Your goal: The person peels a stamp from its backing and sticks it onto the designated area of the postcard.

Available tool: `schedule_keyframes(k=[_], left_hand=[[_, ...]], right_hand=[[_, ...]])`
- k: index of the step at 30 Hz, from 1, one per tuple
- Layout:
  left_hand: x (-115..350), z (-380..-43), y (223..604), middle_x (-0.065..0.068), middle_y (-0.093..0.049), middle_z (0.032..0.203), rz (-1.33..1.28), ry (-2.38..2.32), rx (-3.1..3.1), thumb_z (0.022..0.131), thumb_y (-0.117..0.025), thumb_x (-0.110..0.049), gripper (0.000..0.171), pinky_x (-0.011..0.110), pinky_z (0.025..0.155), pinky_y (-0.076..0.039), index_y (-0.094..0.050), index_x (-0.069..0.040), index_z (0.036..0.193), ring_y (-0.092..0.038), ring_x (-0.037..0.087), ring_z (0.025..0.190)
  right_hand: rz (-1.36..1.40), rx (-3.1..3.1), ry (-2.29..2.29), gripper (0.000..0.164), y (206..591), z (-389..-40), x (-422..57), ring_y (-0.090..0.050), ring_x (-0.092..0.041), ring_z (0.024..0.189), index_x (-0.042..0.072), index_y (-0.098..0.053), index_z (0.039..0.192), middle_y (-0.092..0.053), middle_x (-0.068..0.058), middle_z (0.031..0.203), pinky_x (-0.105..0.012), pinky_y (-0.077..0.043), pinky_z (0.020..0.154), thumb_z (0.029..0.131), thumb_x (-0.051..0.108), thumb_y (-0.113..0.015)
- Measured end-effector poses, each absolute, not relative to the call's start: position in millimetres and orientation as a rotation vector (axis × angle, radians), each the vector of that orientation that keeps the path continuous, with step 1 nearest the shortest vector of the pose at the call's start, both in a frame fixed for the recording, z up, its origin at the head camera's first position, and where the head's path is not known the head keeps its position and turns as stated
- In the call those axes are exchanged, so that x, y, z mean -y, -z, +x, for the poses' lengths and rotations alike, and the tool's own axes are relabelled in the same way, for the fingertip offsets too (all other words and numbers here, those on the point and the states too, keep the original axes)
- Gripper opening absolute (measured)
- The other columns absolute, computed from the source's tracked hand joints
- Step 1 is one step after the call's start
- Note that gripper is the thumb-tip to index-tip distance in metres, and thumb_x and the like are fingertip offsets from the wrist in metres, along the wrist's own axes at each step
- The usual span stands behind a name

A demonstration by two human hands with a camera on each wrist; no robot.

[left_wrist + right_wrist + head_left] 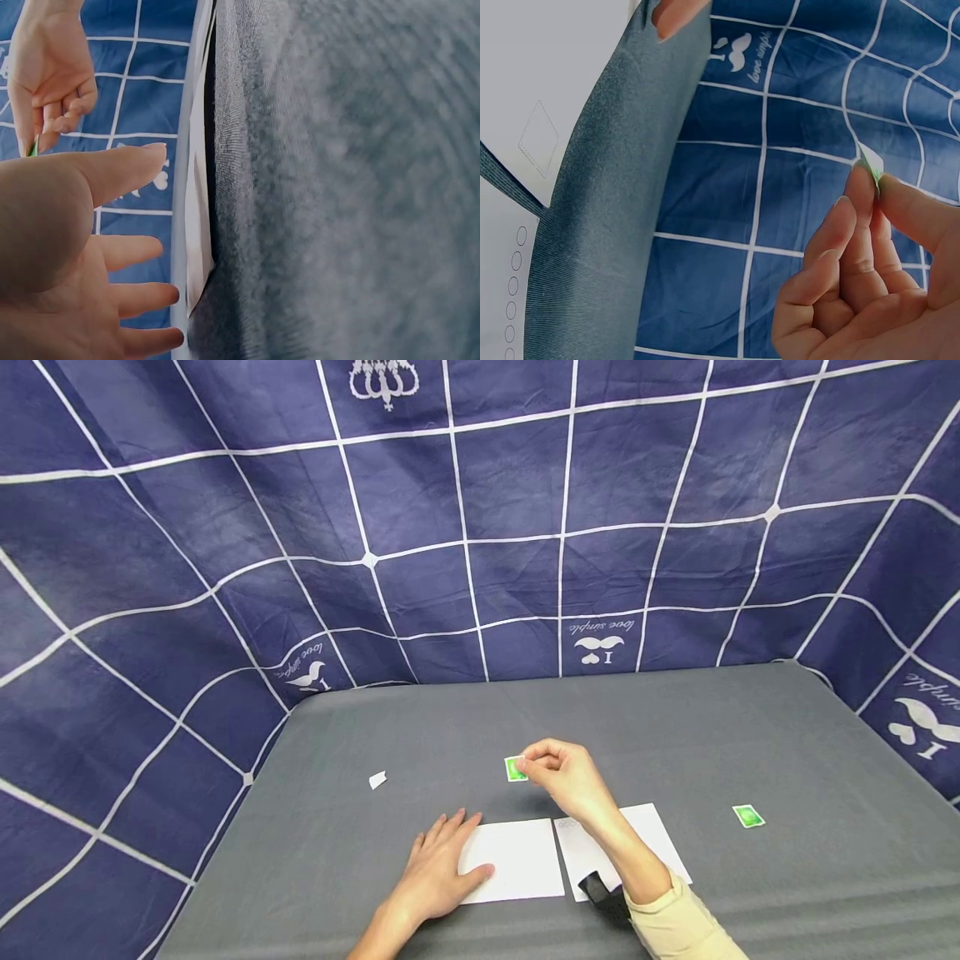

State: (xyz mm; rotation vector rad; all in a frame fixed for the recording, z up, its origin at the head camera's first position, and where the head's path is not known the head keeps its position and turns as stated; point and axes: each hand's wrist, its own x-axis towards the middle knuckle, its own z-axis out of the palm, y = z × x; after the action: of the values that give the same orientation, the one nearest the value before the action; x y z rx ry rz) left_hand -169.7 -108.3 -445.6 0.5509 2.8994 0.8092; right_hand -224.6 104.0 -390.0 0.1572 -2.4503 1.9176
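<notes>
Green stamp-like sticker (516, 769), pinched at its edge by the right hand (566, 777), is held above the grey tabletop (637, 718); the left hand (441, 870), fingers extended, lies over the left white sheet (517, 860); light edge grip and a steady sheet favour neat handling

Navy white-gridded fabric backdrop (517, 485), gray table (637, 727) before me.
I see mustache prints (598, 643) low down, a chandelier motif (384, 380) up top, folds (825, 906) on the table's near side.
</notes>
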Motion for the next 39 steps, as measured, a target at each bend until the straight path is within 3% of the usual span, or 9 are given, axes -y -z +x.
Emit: schedule_keyframes(k=[14,20,39], left_hand=[[114.4,-168.2,442.9,0.019,-0.036,0.147,0.553,-0.688,-2.799,0.076,-0.075,-0.046,0.080,0.069,0.099,-0.018,-0.045,-0.009,0.141,-0.025,0.044,0.135],[115.8,-169.0,441.6,0.016,-0.034,0.149,0.585,-0.608,-2.810,0.072,-0.078,-0.049,0.087,0.067,0.101,-0.019,-0.043,-0.012,0.143,-0.025,0.041,0.137],[117.8,-169.7,441.1,0.013,-0.029,0.152,0.564,-0.530,-2.779,0.074,-0.075,-0.053,0.090,0.065,0.103,-0.018,-0.038,-0.013,0.146,-0.023,0.038,0.139]], right_hand=[[0.147,2.472,-1.912,0.005,392.8,-226.0,-102.2,-0.058,-0.023,0.069,0.003,-0.068,0.086,-0.063,0.000,0.065,-0.026,-0.041,0.059,0.084,0.008,-0.070],[0.141,2.486,-1.902,0.005,394.2,-226.5,-101.9,-0.055,-0.017,0.066,0.003,-0.068,0.087,-0.062,0.000,0.064,-0.025,-0.040,0.058,0.084,0.007,-0.069],[0.101,2.570,-1.807,0.007,402.1,-229.6,-100.3,-0.056,-0.015,0.061,0.004,-0.069,0.085,-0.065,-0.003,0.065,-0.028,-0.042,0.059,0.082,0.009,-0.072]])
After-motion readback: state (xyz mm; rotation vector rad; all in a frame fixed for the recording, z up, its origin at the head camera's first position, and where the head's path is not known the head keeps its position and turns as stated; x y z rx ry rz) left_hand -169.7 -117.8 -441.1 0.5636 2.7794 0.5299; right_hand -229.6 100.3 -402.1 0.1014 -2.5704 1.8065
